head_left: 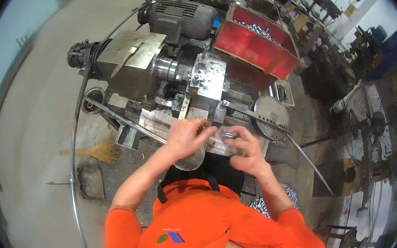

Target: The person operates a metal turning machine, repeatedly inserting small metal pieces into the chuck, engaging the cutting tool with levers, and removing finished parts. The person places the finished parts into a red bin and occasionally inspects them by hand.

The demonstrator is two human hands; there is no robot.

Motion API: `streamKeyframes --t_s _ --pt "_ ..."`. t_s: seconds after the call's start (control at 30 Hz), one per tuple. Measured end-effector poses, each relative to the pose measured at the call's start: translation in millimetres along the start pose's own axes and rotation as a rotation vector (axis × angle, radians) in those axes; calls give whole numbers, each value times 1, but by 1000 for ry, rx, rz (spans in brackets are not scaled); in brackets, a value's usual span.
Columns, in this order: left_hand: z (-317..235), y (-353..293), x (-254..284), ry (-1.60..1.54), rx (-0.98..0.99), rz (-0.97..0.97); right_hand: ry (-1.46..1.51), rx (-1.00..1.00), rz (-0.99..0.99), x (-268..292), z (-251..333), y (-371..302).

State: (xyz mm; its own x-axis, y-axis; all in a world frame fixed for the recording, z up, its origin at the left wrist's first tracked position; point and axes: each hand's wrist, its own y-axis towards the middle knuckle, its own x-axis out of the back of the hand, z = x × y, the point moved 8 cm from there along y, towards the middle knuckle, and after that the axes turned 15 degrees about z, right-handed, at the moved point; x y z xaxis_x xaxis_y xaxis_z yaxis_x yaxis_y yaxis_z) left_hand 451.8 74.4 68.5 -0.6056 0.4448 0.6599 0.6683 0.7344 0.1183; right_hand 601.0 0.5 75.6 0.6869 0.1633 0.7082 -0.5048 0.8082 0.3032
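In front of the lathe-like machine, my two hands are close together over its front edge. Small shiny metal parts (228, 135) show at the fingertips of my right hand (249, 151), whose fingers curl round them; their exact kind is too small to tell. My left hand (188, 137) reaches toward them with its fingers bent, and whatever is between its fingertips is hidden. Just beyond the hands is the machine's metal tool block (209, 77), facing a round shiny chuck (165, 68). A round metal tray (191, 159) sits below my left wrist.
A red box (253, 45) of small metal parts stands behind the machine, beside a dark motor (182, 19). Long metal bars (128, 124) angle out at the left. A broom (97, 151) lies on the floor. A fan (375, 122) stands at right; more metal pieces (288, 197) lie near my right forearm.
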Motion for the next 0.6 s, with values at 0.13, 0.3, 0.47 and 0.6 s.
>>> streamKeyframes --t_s 0.13,0.3,0.47,0.6 --pt "7 -8 -6 -112 11 -50 -152 37 200 -20 34 50" --pt "30 -15 -9 -305 14 -62 -133 75 203 -27 38 61" --pt "36 -12 -5 -407 64 3 -223 130 317 -27 38 77" --pt "45 -16 18 -245 41 68 -263 181 413 -27 35 103"
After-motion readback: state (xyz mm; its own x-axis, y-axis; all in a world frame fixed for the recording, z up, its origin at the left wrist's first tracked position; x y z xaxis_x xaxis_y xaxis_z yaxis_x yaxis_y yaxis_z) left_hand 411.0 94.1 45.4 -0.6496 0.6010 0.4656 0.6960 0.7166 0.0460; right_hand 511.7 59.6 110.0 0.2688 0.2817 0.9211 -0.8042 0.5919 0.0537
